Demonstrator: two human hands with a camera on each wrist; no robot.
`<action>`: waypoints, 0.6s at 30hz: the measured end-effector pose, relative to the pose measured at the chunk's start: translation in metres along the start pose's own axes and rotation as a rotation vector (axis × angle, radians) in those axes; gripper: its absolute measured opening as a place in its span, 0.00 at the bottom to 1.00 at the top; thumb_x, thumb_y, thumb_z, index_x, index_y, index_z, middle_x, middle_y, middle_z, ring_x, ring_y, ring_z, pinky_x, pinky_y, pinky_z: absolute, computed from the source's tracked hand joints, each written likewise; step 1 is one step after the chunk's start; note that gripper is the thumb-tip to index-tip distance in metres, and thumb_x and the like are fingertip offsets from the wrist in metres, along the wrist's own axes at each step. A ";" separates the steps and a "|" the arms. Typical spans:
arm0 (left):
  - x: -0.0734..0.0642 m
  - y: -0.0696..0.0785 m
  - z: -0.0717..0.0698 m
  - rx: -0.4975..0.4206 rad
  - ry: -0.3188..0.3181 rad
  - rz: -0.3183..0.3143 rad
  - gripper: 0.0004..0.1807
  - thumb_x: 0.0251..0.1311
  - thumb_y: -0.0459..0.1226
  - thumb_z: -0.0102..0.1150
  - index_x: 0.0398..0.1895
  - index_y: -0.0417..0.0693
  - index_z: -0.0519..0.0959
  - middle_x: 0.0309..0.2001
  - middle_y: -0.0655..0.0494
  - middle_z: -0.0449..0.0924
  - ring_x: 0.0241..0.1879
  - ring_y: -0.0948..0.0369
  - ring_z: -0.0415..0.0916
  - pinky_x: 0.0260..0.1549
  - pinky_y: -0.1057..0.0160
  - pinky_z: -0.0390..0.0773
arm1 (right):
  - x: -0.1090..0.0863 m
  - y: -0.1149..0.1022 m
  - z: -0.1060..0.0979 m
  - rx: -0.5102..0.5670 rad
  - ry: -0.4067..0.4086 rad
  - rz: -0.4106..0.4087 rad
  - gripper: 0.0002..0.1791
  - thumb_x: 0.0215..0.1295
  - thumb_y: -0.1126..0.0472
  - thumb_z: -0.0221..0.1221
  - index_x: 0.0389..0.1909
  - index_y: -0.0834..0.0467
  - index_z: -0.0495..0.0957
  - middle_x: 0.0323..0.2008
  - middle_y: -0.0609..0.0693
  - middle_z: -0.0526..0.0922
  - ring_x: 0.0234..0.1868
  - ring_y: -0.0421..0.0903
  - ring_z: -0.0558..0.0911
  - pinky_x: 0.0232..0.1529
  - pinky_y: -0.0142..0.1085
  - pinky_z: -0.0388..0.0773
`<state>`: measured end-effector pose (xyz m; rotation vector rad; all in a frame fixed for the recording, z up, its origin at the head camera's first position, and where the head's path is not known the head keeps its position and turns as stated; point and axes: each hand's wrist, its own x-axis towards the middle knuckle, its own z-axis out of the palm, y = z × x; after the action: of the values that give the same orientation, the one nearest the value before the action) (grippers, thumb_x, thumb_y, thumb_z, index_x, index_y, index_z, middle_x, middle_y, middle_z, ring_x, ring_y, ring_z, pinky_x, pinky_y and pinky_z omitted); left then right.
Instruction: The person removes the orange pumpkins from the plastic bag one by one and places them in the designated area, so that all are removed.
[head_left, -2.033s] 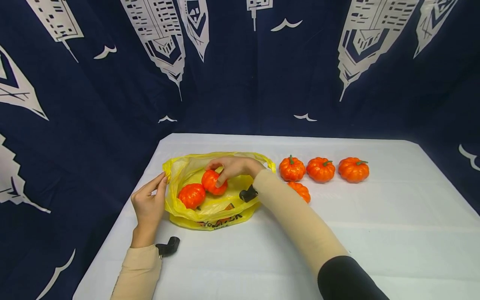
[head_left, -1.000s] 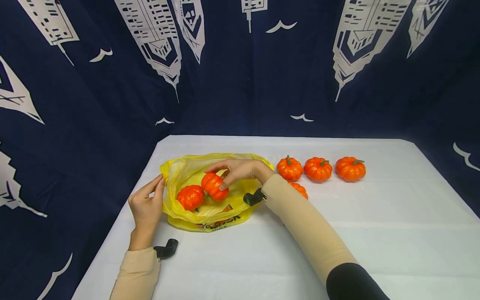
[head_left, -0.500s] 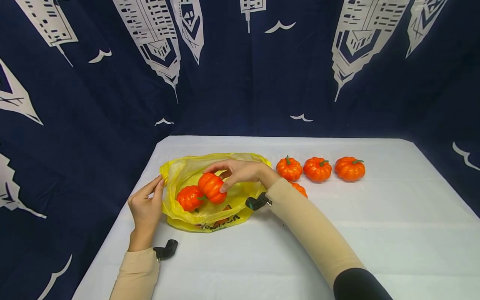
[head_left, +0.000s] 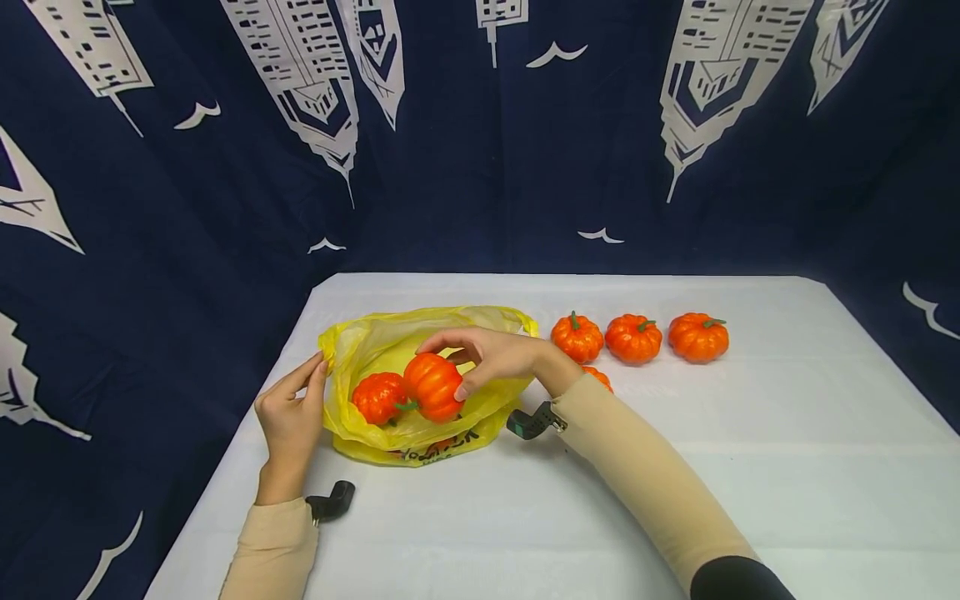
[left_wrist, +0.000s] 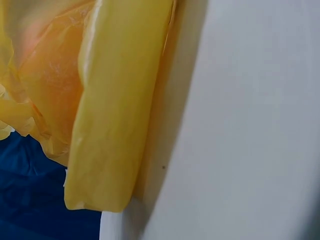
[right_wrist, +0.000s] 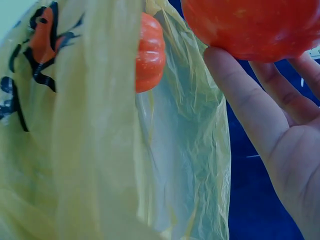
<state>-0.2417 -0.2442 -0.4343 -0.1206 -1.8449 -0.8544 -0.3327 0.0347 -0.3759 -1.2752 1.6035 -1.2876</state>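
A yellow plastic bag (head_left: 360,446) lies with its mouth spread wide on the table's left half. My left hand (head_left: 291,414) pinches its left rim between thumb and fingertips. Over the bag's mouth, my right hand (head_left: 495,358) grips a small orange pumpkin (head_left: 433,387), thumb on the near side and fingers behind. Another pumpkin (head_left: 378,397) sits inside the bag, just left of the held one. In the right wrist view the held pumpkin (right_wrist: 255,25) is above the bag's rim, and the other pumpkin (right_wrist: 150,55) shows inside. The left wrist view shows mostly the bag's side (left_wrist: 115,115).
Three pumpkins stand in a row right of the bag: a left one (head_left: 577,337), a middle one (head_left: 633,339) and a right one (head_left: 698,337). A further pumpkin (head_left: 600,377) is mostly hidden behind the right forearm. A white cloth (head_left: 750,467) covers the table.
The right hand has lifted the gripped pumpkin up from inside the bag toward the camera, its forearm shifting right. The left hand keeps its pinch on the rim. The head view has shifted slightly.
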 end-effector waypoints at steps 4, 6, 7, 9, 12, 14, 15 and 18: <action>-0.001 -0.001 0.001 0.001 -0.005 0.000 0.08 0.48 0.33 0.63 0.34 0.43 0.83 0.30 0.46 0.83 0.26 0.75 0.75 0.29 0.86 0.70 | -0.011 0.000 0.004 0.030 0.012 -0.026 0.33 0.48 0.66 0.63 0.57 0.57 0.62 0.56 0.54 0.65 0.54 0.53 0.69 0.50 0.45 0.73; -0.001 -0.001 0.002 0.000 -0.004 0.002 0.08 0.48 0.33 0.63 0.34 0.43 0.83 0.30 0.46 0.83 0.26 0.74 0.75 0.29 0.86 0.69 | -0.016 0.000 0.006 0.052 0.021 -0.038 0.34 0.48 0.66 0.64 0.56 0.58 0.61 0.55 0.54 0.65 0.54 0.54 0.69 0.50 0.45 0.73; -0.001 -0.001 0.002 0.000 -0.004 0.001 0.08 0.48 0.33 0.63 0.34 0.43 0.83 0.30 0.46 0.83 0.25 0.73 0.76 0.30 0.86 0.69 | -0.018 0.001 0.007 0.071 0.026 -0.041 0.34 0.48 0.66 0.64 0.57 0.58 0.61 0.56 0.55 0.65 0.53 0.54 0.69 0.49 0.45 0.74; -0.001 0.000 0.001 -0.001 -0.003 0.003 0.08 0.48 0.33 0.63 0.34 0.43 0.83 0.30 0.46 0.83 0.25 0.70 0.76 0.30 0.86 0.69 | -0.023 0.003 0.009 0.101 0.038 -0.050 0.34 0.47 0.67 0.64 0.57 0.60 0.60 0.56 0.55 0.64 0.53 0.55 0.69 0.49 0.46 0.74; -0.002 0.000 0.001 0.006 -0.012 0.006 0.08 0.48 0.33 0.63 0.35 0.43 0.83 0.31 0.46 0.83 0.25 0.70 0.76 0.30 0.86 0.69 | -0.031 0.006 0.011 0.137 0.056 -0.072 0.35 0.47 0.69 0.64 0.56 0.61 0.59 0.56 0.57 0.64 0.53 0.56 0.69 0.50 0.47 0.73; -0.002 0.000 0.000 0.009 -0.014 0.005 0.08 0.48 0.33 0.63 0.34 0.43 0.83 0.31 0.46 0.83 0.25 0.72 0.76 0.29 0.86 0.69 | -0.035 0.008 0.013 0.151 0.065 -0.085 0.34 0.47 0.69 0.63 0.56 0.61 0.59 0.56 0.58 0.64 0.53 0.57 0.69 0.50 0.48 0.73; -0.002 -0.001 0.000 0.011 -0.016 0.004 0.08 0.48 0.33 0.63 0.34 0.43 0.83 0.31 0.46 0.83 0.26 0.74 0.75 0.29 0.86 0.69 | -0.037 0.008 0.014 0.155 0.074 -0.091 0.34 0.47 0.68 0.63 0.56 0.61 0.59 0.56 0.58 0.64 0.53 0.57 0.69 0.50 0.48 0.72; -0.002 -0.001 0.000 0.003 -0.014 0.001 0.09 0.48 0.33 0.63 0.34 0.43 0.83 0.31 0.45 0.83 0.26 0.76 0.74 0.29 0.86 0.69 | -0.045 0.009 0.016 0.183 0.110 -0.094 0.35 0.47 0.68 0.64 0.56 0.61 0.59 0.57 0.59 0.63 0.53 0.57 0.69 0.50 0.48 0.73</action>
<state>-0.2416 -0.2439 -0.4363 -0.1257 -1.8589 -0.8515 -0.3087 0.0737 -0.3909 -1.1965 1.4756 -1.5488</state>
